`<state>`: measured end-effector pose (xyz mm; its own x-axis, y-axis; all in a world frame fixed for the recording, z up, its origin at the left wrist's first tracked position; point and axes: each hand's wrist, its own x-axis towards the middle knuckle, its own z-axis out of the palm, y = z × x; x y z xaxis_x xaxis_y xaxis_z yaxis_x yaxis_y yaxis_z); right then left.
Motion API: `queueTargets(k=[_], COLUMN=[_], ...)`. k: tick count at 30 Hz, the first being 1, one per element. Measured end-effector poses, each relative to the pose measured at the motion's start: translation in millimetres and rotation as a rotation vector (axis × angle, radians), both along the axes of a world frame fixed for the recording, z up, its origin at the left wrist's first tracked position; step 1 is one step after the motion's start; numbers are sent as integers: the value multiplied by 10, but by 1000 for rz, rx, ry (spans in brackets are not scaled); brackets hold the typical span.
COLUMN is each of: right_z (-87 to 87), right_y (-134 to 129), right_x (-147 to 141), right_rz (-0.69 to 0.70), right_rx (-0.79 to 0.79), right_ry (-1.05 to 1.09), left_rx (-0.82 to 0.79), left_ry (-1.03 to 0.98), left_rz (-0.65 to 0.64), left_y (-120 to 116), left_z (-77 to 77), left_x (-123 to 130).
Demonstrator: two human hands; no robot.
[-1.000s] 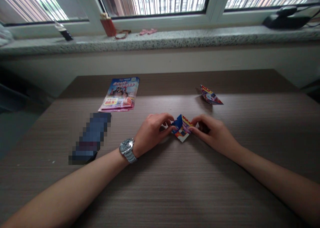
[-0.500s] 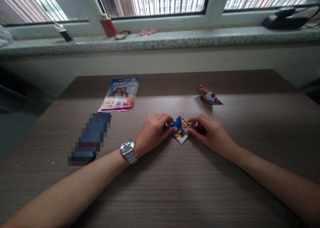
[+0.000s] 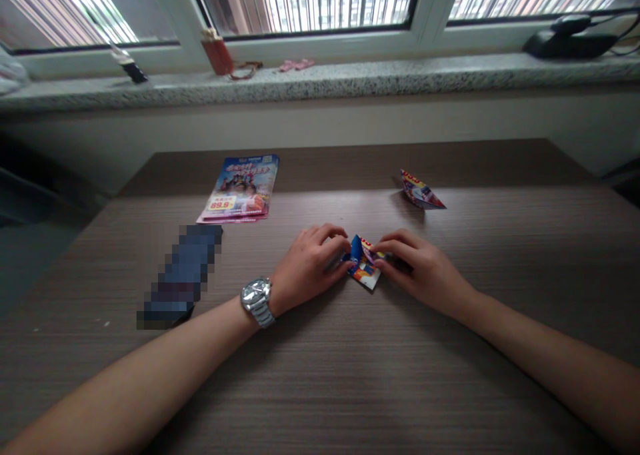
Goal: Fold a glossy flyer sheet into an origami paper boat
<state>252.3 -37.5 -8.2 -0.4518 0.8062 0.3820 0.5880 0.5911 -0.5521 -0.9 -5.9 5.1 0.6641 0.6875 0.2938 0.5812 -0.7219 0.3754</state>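
A small piece of folded printed paper (image 3: 367,272), blue, white, red and yellow, lies on the table between both hands. My left hand (image 3: 316,258), with a metal watch (image 3: 257,300) on its wrist, pinches the paper's left side between thumb and fingers. From the other side, my right hand (image 3: 423,268) grips the right flap with thumb and forefinger. The fingertips cover both side corners of the paper. Farther back to the right stands another folded paper piece (image 3: 421,192), shaped like a little boat, touched by neither hand.
A stack of printed flyers (image 3: 243,187) lies at the back left of the table (image 3: 320,375). Nearer me is a dark, pixelated oblong object (image 3: 183,275). On the stone windowsill (image 3: 370,82) are a red container (image 3: 217,54), a small dark-capped item (image 3: 131,67) and a black device (image 3: 570,40).
The folded paper has turned slightly, its lower corner shifting right. The right fingers have moved a little over its flap, and the left fingertips have edged right.
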Motion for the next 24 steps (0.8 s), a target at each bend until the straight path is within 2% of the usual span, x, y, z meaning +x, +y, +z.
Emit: queueTargets(k=[5, 12, 18, 24], right_z=[4, -17, 11, 13], right_y=[-12, 1, 4, 3], right_x=[-7, -14, 10, 31], right_rz=[2, -14, 44, 125], right_rx=[21, 62, 69, 43], right_ry=[-16, -23, -71, -76], left_rx=[-22, 3, 48, 60], left_ry=[-39, -20, -44, -34], left_rz=[-86, -51, -27, -84], left_y=[0, 2, 13, 28], left_z=[6, 19, -3, -26], left_x=[1, -3, -17, -27])
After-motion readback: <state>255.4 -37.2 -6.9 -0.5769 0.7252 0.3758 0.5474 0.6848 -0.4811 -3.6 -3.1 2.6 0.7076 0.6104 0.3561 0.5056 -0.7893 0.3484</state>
